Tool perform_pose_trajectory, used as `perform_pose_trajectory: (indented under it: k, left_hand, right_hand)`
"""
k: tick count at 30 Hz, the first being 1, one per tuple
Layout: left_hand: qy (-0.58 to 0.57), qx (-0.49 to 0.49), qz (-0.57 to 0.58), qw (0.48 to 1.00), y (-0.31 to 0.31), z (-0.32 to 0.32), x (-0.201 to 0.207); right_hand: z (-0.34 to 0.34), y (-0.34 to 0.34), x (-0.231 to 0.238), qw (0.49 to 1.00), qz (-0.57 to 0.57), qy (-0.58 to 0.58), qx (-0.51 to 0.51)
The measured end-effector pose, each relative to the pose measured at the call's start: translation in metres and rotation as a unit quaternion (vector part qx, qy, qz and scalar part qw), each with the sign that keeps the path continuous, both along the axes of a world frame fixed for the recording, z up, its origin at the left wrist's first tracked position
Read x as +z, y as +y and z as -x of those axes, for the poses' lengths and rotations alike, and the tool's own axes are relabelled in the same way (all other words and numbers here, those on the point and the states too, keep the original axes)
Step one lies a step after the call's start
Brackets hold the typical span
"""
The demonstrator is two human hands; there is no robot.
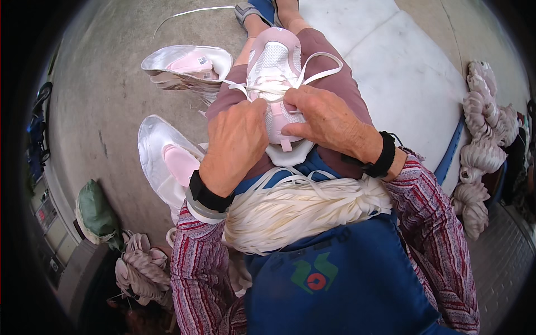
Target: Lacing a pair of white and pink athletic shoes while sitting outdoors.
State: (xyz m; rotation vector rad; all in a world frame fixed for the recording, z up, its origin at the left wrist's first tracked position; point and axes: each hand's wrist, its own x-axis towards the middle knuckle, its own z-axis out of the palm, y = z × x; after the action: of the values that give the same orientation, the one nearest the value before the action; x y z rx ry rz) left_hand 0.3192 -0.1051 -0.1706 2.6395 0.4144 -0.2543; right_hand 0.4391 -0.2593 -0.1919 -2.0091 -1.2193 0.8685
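Observation:
A pink and white shoe upper (273,61) lies across my lap, toe pointing away from me, with its pink heel tab close to me. White shoelace (269,89) crosses its eyelets, and a loop of it arcs out on the right. My left hand (237,139) is closed at the upper's left eyelet edge; its fingertips are partly hidden. On the other side, my right hand (335,120) grips the upper's right edge between thumb and fingers. A thick bundle of cream-white laces (307,215) rests on my lap, over a blue apron (335,279).
Two more shoe uppers, one farther (190,61) and one nearer (167,159), sit at my left. Tied bundles of uppers lie at far right (483,145) and lower left (142,268). A green bag (96,212) stands left; a white sheet (396,67) covers ground at right.

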Motion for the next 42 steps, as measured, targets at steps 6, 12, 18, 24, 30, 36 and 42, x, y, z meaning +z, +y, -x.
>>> perform_pose_trajectory:
  k: [6,12,18,24,30,36,42]
  left_hand:
    - [0.038,-0.030,0.110,0.993,0.013,-0.006,0.000]
    - [0.040,-0.007,0.154,0.987,0.016,-0.006,0.001]
    - [0.062,0.030,0.230,0.971,0.022,-0.007,-0.003]
    - [0.104,0.034,0.297,0.949,0.025,-0.009,-0.003]
    - [0.060,0.014,0.273,0.960,0.019,-0.002,-0.007]
    - [-0.097,0.028,0.133,0.986,-0.002,0.004,-0.005]
    - [-0.135,0.063,0.121,0.981,-0.008,0.010,-0.006]
  right_hand:
    - [0.000,-0.003,-0.004,1.000,-0.014,-0.007,-0.002]
    - [-0.001,-0.003,-0.002,1.000,-0.012,-0.011,0.006]
    - [-0.002,-0.003,-0.002,1.000,-0.013,0.001,0.004]
    - [-0.002,-0.003,-0.002,1.000,-0.021,0.000,0.005]
    - [-0.002,-0.001,-0.004,1.000,-0.016,-0.006,0.007]
    - [-0.001,-0.003,-0.004,1.000,-0.021,-0.016,-0.003]
    - [-0.005,-0.003,-0.001,0.999,-0.028,0.021,-0.016]
